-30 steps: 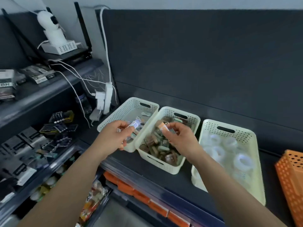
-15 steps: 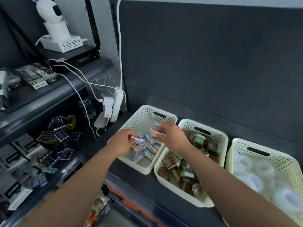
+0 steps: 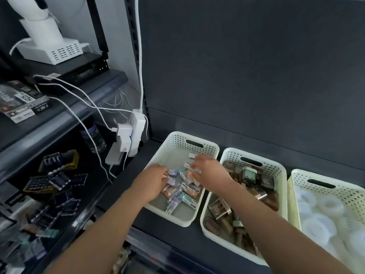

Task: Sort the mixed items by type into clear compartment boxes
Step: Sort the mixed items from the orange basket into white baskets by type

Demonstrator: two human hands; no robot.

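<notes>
Baskets [image 3: 233, 155] first: three cream perforated ones side by side on the dark shelf [image 3: 158, 220]. The left basket [image 3: 173, 143] holds small pastel packets [image 3: 187, 192], the middle one brown and green boxes [image 3: 248, 173], and the right one pale tape rolls [image 3: 327, 206]. Both hands are down in the left basket: the left hand [image 3: 154, 184] has its fingers curled on the pile, grip lost in the blur, while the right hand [image 3: 211, 175] pinches a white-ended packet [image 3: 196, 171].

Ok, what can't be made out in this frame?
Head view only.
- Left hand: grip hidden behind the back of the hand, among small pastel rectangular boxes.
- Right hand: fingertips motion-blurred, so whether it holds a box is unclear.
- Print on the boxes: too small and blurred.
- Rightmost cream perforated plastic basket: cut off by the frame edge; its white round contents are washed out.
</notes>
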